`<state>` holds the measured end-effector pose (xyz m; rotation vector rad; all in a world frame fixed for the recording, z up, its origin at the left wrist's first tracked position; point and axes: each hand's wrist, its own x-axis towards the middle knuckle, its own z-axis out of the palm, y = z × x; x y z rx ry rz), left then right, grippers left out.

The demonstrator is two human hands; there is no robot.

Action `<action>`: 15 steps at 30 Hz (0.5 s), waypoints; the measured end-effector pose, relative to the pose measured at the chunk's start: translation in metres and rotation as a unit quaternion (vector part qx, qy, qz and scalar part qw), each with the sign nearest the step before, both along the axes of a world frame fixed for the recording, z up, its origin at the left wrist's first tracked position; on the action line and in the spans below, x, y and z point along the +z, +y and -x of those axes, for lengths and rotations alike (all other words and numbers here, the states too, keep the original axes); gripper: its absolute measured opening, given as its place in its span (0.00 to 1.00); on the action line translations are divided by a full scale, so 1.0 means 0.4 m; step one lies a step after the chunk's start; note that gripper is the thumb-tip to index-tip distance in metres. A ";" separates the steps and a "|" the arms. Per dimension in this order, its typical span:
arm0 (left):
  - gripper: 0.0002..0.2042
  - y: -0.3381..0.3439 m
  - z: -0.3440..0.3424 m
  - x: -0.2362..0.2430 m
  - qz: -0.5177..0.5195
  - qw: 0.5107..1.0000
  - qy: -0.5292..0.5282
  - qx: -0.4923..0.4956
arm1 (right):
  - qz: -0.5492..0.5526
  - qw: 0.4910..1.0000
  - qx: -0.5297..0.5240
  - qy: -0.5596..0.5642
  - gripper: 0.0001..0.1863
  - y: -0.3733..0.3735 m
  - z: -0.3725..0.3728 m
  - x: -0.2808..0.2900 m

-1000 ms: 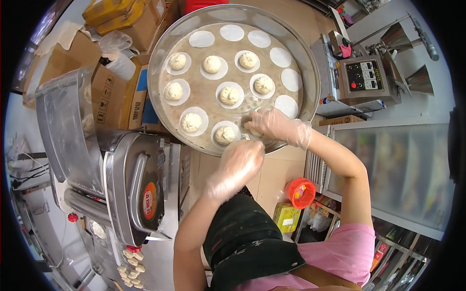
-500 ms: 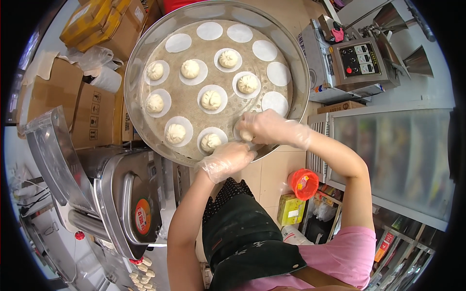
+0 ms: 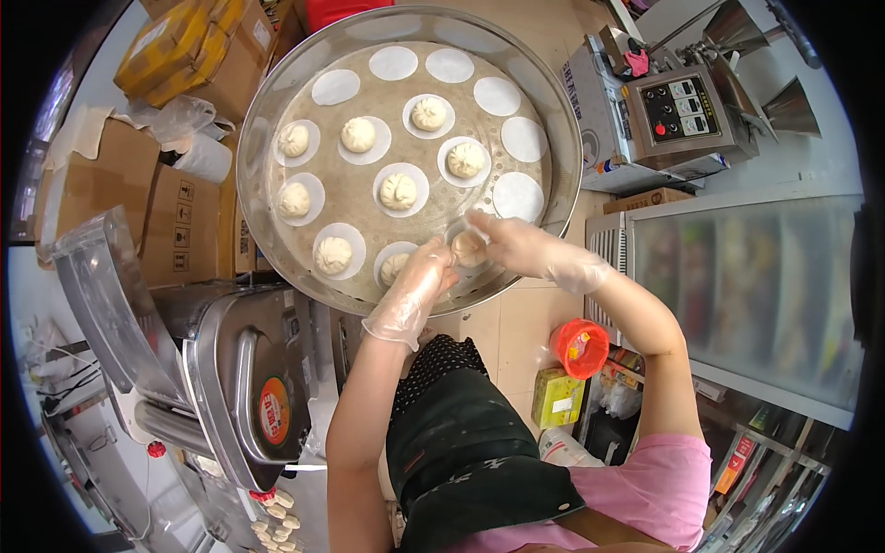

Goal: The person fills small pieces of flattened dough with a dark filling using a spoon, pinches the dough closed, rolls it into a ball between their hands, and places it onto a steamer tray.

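Gloved left hand [image 3: 415,288] and right hand [image 3: 527,249] flank one bun [image 3: 468,248] inside round metal tray [image 3: 253,180], person's side; can't tell if either grips it; pleated buns [image 3: 398,192] nearby on paper discs [image 3: 518,198].

- Buns [image 3: 398,192] sat on paper discs [image 3: 394,63] in the tray [image 3: 566,175].
- Other discs lay along its far and right sides.
- One bun [image 3: 468,249] lay at its near right, between the left grip [image 3: 426,276] and the right grip [image 3: 512,245].
- Left stood a machine [image 3: 241,346], cartons [image 3: 175,221] behind it.
- Dough pieces [image 3: 291,522] lay before it on the tabletop [image 3: 312,507].
- Right stood a control unit [image 3: 684,115], a cabinet [image 3: 737,304] before it.
- A bucket [image 3: 583,348] stood near a box [image 3: 557,398].
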<state>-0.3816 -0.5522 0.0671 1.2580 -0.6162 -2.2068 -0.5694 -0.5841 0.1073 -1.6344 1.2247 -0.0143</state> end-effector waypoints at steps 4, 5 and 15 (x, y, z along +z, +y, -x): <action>0.26 -0.004 -0.009 -0.057 0.029 0.994 -0.099 -0.034 | 0.127 0.982 0.048 0.131 0.25 0.010 0.002 -0.035; 0.26 -0.009 -0.011 -0.070 0.008 0.997 -0.068 -0.031 | 0.179 0.965 0.094 0.168 0.21 0.014 -0.015 -0.053; 0.09 -0.014 0.019 0.028 0.014 0.989 -0.133 -0.059 | 0.207 0.928 0.134 0.280 0.12 0.004 -0.077 -0.110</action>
